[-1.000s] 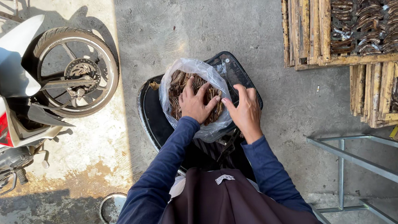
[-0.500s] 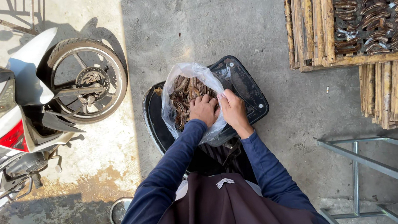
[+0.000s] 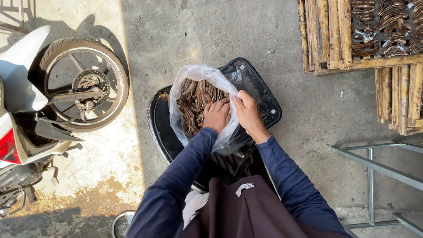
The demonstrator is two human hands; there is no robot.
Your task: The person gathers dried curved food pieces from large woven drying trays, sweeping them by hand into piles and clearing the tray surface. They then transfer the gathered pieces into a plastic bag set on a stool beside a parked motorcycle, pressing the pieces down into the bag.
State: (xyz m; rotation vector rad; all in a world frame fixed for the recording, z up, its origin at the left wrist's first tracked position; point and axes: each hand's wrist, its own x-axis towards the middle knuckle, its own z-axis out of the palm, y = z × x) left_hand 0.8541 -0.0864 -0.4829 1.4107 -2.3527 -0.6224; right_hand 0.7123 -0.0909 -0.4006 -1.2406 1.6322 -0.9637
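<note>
Left hand (image 3: 216, 115) and right hand (image 3: 245, 113) both clutch the clear plastic bag (image 3: 184, 88) of dried brown strips (image 3: 194, 101)

A single head-worn camera looks almost straight down over the person's chest and both forearms. The black motorbike seat (image 3: 257, 92) sits near the centre of the frame, close below the lens, and serves as the landmark. Left of the seat, a parked motorbike's wheel (image 3: 83, 84) and white bodywork fill the edge. Right of and above the seat, wooden drying racks (image 3: 338, 21) run out of the frame. Right of and below the seat, a metal frame (image 3: 379, 168) crosses the concrete floor (image 3: 203, 22). No second view shares this scene.
</note>
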